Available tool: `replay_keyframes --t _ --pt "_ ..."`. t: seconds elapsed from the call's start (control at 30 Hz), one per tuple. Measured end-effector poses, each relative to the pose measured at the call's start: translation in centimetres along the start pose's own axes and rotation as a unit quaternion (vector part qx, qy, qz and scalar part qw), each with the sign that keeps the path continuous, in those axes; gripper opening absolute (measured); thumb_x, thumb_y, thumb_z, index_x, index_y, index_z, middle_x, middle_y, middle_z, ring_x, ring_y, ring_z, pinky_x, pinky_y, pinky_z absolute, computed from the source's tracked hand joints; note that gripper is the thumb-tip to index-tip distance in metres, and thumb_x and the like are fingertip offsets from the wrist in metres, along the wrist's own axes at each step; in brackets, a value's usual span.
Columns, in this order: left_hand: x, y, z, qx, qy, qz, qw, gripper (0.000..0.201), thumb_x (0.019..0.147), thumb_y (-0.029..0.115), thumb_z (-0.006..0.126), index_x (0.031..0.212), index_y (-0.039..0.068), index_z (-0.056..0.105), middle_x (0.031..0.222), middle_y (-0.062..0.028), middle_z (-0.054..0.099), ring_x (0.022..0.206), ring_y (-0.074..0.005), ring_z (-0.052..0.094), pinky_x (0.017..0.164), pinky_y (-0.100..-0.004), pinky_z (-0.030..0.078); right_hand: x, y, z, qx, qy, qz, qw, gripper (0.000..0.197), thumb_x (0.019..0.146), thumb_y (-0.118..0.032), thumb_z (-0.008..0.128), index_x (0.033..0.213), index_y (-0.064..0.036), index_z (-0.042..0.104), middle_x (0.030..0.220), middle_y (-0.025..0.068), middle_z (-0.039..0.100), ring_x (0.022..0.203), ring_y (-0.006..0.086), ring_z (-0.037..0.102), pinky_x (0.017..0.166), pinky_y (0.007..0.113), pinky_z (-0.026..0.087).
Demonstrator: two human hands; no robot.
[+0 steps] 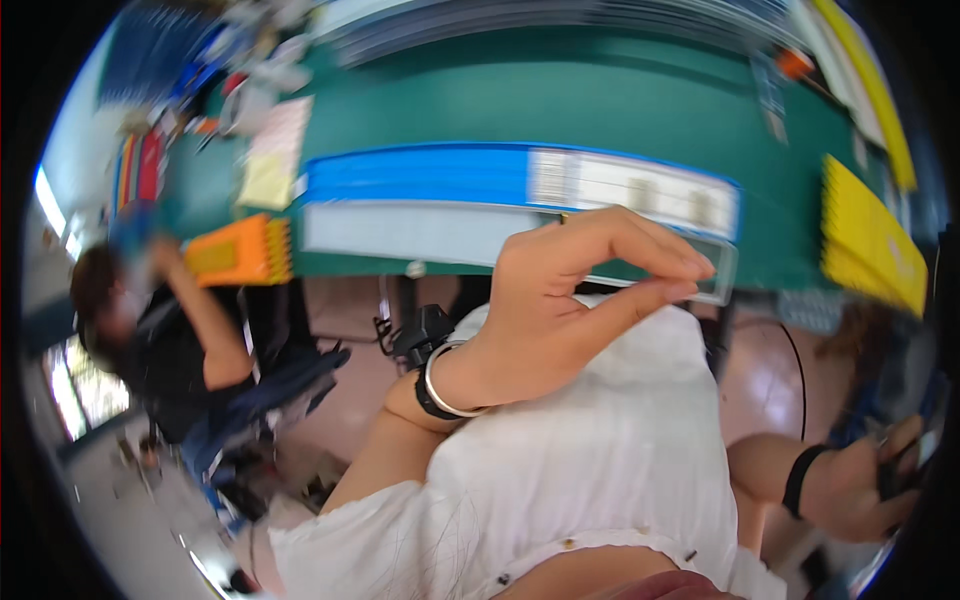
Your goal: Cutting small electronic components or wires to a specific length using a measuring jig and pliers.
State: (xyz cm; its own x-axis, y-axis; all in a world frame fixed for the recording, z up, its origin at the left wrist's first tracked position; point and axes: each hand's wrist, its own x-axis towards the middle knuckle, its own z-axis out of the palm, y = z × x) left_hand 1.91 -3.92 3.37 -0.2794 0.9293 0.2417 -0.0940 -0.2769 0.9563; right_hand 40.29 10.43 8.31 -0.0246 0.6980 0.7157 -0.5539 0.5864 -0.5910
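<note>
My left hand [545,310] reaches across in front of my white shirt, thumb and forefinger pinched together. Its fingertips lie over the right end of a long clear plastic strip or tray [420,232]; whether they grip it or a small piece, I cannot make out. Just beyond sits a long blue box [420,175] with a white label section on its right part. At the lower right, well away from the table, my right hand [865,490] is closed around a dark object [897,472], too blurred to name.
On the green table [600,90] lie an orange booklet [240,252], a pale yellow note [268,178] and a yellow toothed-edge piece [872,235]. Grey rails [540,18] run along the back. A person in dark clothes [170,340] sits at the left.
</note>
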Motion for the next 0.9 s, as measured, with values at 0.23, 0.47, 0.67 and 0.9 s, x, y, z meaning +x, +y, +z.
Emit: replay_keyframes --t 0.23,0.47,0.67,0.9 --pt "-5.1 -0.5 -12.1 0.375 0.428 0.068 0.820 0.012 0.085 -0.006 0.076 0.094 -0.001 0.070 0.097 -0.0106 0.076 0.089 -0.0152 0.072 0.084 -0.0271 0.056 -6.6 11.0 18.8 -0.142 -0.194 0.150 0.959 0.016 0.099 -0.009 0.055 0.089 -0.0041 0.044 0.088 0.0061 0.032 0.072 0.0152 0.032 0.055 0.025 0.028" --pt "-5.2 -0.2 -18.8 0.449 0.525 0.084 0.718 0.019 0.087 -0.007 0.074 0.101 -0.002 0.063 0.096 -0.0121 0.075 0.091 -0.0170 0.072 0.088 -0.0277 0.056 -7.3 13.8 24.3 -0.038 -0.391 0.308 0.867 0.012 0.089 -0.013 0.073 0.092 -0.0113 0.061 0.086 0.0061 0.048 0.066 0.0145 0.043 0.061 0.030 0.040" --pt "-6.0 -0.4 -22.5 0.484 0.502 -0.028 0.716 0.020 0.091 -0.003 0.070 0.106 -0.001 0.056 0.096 -0.0125 0.073 0.091 -0.0179 0.070 0.088 -0.0299 0.055 -7.7 16.0 26.5 -0.014 -0.431 0.333 0.839 0.012 0.085 -0.010 0.075 0.092 -0.0100 0.065 0.086 0.0058 0.050 0.066 0.0153 0.044 0.062 0.031 0.039" --pt "-6.1 -1.0 -23.4 0.495 0.478 -0.025 0.725 0.017 0.096 0.001 0.065 0.106 0.000 0.051 0.099 -0.0123 0.069 0.095 -0.0179 0.066 0.086 -0.0312 0.054 -7.9 17.1 27.4 -0.024 -0.414 0.354 0.838 0.010 0.088 -0.012 0.074 0.091 -0.0104 0.065 0.086 0.0049 0.050 0.066 0.0144 0.043 0.060 0.029 0.037"
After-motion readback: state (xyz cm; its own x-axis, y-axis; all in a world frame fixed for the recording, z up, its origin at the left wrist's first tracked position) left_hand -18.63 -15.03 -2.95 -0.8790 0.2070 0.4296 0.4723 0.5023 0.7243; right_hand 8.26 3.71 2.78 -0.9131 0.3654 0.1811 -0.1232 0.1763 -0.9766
